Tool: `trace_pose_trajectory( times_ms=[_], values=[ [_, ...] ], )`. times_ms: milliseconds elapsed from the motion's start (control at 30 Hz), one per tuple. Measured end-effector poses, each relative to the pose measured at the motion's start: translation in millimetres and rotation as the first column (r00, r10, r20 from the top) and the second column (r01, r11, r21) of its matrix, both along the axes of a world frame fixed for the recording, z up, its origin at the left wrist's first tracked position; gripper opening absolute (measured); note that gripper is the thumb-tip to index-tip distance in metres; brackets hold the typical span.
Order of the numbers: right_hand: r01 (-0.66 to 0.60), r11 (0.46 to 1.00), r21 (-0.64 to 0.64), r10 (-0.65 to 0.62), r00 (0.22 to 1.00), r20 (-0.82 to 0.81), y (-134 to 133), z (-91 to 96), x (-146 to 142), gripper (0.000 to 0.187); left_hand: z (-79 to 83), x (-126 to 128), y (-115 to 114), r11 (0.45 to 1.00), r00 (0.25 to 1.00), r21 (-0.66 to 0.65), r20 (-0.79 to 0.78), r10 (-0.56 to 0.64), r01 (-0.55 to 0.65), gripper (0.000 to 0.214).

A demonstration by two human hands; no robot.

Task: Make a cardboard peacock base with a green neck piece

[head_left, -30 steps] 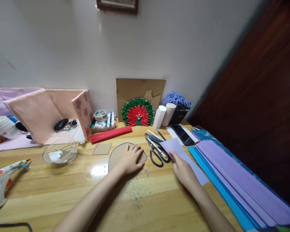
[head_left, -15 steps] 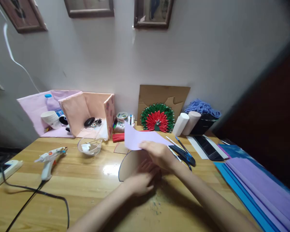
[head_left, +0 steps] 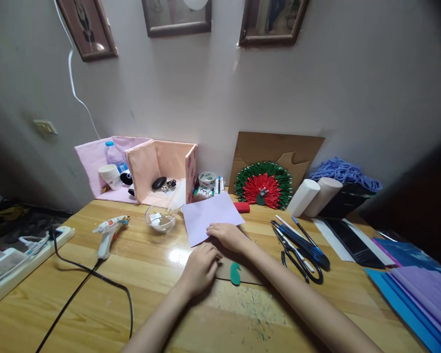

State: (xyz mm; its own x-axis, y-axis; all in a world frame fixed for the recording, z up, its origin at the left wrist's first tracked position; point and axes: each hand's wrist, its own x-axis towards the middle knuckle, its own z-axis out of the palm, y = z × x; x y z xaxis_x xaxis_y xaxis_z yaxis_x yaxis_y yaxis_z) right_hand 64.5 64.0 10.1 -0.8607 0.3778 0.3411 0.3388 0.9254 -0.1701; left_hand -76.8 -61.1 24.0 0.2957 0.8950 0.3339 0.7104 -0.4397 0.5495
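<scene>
A light purple paper sheet (head_left: 211,214) lies tilted on the wooden table (head_left: 139,274), over the far part of a brown cardboard piece (head_left: 248,274). My right hand (head_left: 228,236) grips the sheet at its near edge, fingers together and pointing left. My left hand (head_left: 201,268) rests palm down just in front of it, on the cardboard's left end, fingers loosely spread with nothing in them. A small green teardrop cut-out (head_left: 235,273) lies on the cardboard between my forearms.
Black scissors (head_left: 301,262) and pens lie to the right, with blue and purple crepe paper (head_left: 415,294) beyond. A glass bowl (head_left: 161,219), a glue gun (head_left: 108,233) with its cable and a power strip (head_left: 18,262) stand left. A peacock craft (head_left: 263,186) leans at the wall.
My right hand carried the purple sheet from the right side leftward and has lowered it onto the cardboard. My left hand slid nearer. The view swung left and up.
</scene>
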Motion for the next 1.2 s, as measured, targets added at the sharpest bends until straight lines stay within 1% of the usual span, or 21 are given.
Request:
trace_pose_trajectory(
  times_ms=[100, 233, 367, 500, 600, 667, 700, 733, 767, 800, 900, 967, 1067, 1133, 1200],
  values=[
    [0.050, 0.997, 0.052, -0.049, 0.999, -0.021, -4.9, -1.7, 14.2, 0.029, 1.6, -2.0, 1.7, 0.997, 0.995, -0.007, 0.057, 0.078, -0.077, 0.022],
    [0.073, 0.996, 0.051, -0.070, 0.996, -0.056, -7.3, -3.7, 23.7, 0.032, 1.4, -3.8, 3.9, 0.979, 0.972, -0.020, 0.123, 0.202, -0.201, 0.022],
    [0.083, 0.996, 0.014, -0.082, 0.994, -0.067, -2.8, -8.4, 8.9, 0.034, -3.7, -9.3, 10.1, 0.954, 0.942, -0.001, 0.157, 0.297, -0.301, 0.023],
    [0.044, 0.998, -0.054, -0.047, 0.998, -0.049, -1.8, -11.3, -9.0, 0.030, -11.0, -19.3, 17.0, 0.925, 0.913, 0.011, 0.167, 0.373, -0.380, 0.026],
    [-0.013, 0.997, -0.070, 0.009, 0.998, -0.061, -4.8, -4.7, -10.0, 0.026, -15.1, -23.2, 19.5, 0.916, 0.903, 0.010, 0.170, 0.394, -0.402, 0.025],
    [-0.028, 0.997, -0.078, 0.020, 0.995, -0.103, -1.9, 5.5, -6.3, 0.024, -16.2, -22.8, 20.0, 0.917, 0.905, 0.022, 0.168, 0.390, -0.399, 0.025],
    [0.002, 0.997, -0.083, -0.013, 0.991, -0.134, 3.0, 12.3, -4.4, 0.023, -16.3, -21.9, 20.0, 0.918, 0.907, 0.029, 0.169, 0.386, -0.396, 0.025],
    [0.062, 0.994, -0.091, -0.077, 0.983, -0.169, 10.6, 20.0, -3.1, 0.022, -16.0, -20.9, 20.0, 0.920, 0.909, 0.034, 0.171, 0.380, -0.391, 0.025],
    [0.153, 0.983, -0.103, -0.172, 0.964, -0.204, 21.1, 28.5, -2.6, 0.021, -15.6, -19.7, 19.9, 0.921, 0.910, 0.037, 0.174, 0.375, -0.387, 0.026],
    [0.215, 0.971, -0.106, -0.234, 0.946, -0.224, 34.1, 37.3, -3.2, 0.024, -15.1, -18.7, 19.8, 0.923, 0.911, 0.039, 0.179, 0.372, -0.384, 0.026],
    [0.323, 0.940, -0.105, -0.339, 0.911, -0.235, 80.8, 61.4, -12.7, 0.036, -14.0, -16.6, 19.3, 0.924, 0.910, 0.029, 0.191, 0.369, -0.381, 0.025],
    [0.381, 0.919, -0.104, -0.395, 0.896, -0.203, 109.4, 71.6, -24.8, 0.037, -14.2, -16.3, 18.8, 0.923, 0.906, 0.016, 0.200, 0.373, -0.384, 0.025],
    [0.435, 0.896, -0.089, -0.443, 0.890, -0.105, 137.4, 75.7, -46.2, 0.034, -15.5, -17.0, 17.8, 0.921, 0.899, -0.002, 0.215, 0.381, -0.390, 0.026],
    [0.468, 0.882, -0.064, -0.470, 0.882, -0.036, 146.1, 73.9, -56.9, 0.025, -16.0, -17.8, 17.2, 0.919, 0.894, -0.017, 0.223, 0.388, -0.394, 0.027],
    [0.506, 0.862, -0.024, -0.506, 0.863, 0.012, 149.7, 71.9, -60.9, 0.019, -15.7, -18.2, 17.3, 0.918, 0.891, -0.030, 0.231, 0.391, -0.395, 0.027]
  ],
)
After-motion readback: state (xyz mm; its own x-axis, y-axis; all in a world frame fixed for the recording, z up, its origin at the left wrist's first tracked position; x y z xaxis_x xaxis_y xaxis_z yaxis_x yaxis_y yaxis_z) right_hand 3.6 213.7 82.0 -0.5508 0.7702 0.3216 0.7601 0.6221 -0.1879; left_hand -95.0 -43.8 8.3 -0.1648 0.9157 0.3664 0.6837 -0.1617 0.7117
